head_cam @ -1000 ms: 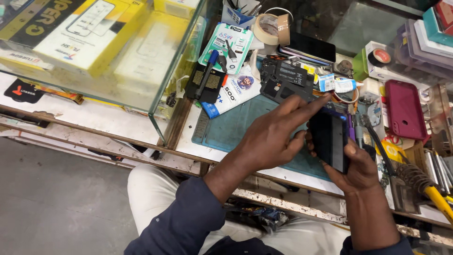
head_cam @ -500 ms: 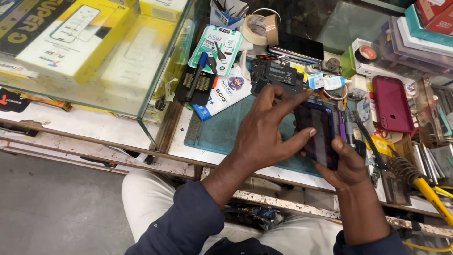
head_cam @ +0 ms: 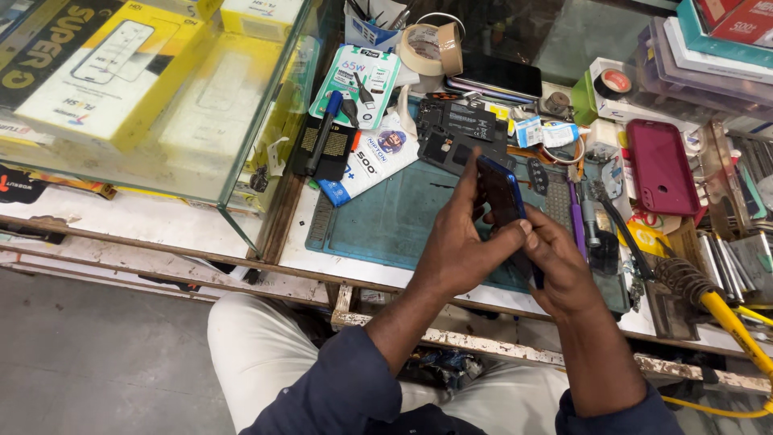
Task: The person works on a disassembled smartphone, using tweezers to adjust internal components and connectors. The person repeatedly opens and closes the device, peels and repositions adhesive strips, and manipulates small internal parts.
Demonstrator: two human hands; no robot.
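Phone [head_cam: 501, 193]: was held tilted on edge above the work mat [head_cam: 386, 221], between the left hand [head_cam: 467, 250] and the right hand [head_cam: 560, 266].
Work mat: was laid at the bench's near edge, right of the glass case [head_cam: 145, 105].
Tape roll [head_cam: 431, 48]: was set behind the mat, toward the far edge.
Phone cover [head_cam: 662, 165]: was laid right of the mat.
Soldering iron [head_cam: 708, 302]: was placed at the near right corner.

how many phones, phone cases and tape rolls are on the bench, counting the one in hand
Dark blue-edged phone held in both hands: 1
Black phone lying flat by the tape: 1
Magenta phone case: 1
Beige tape rolls: 2
Total: 5
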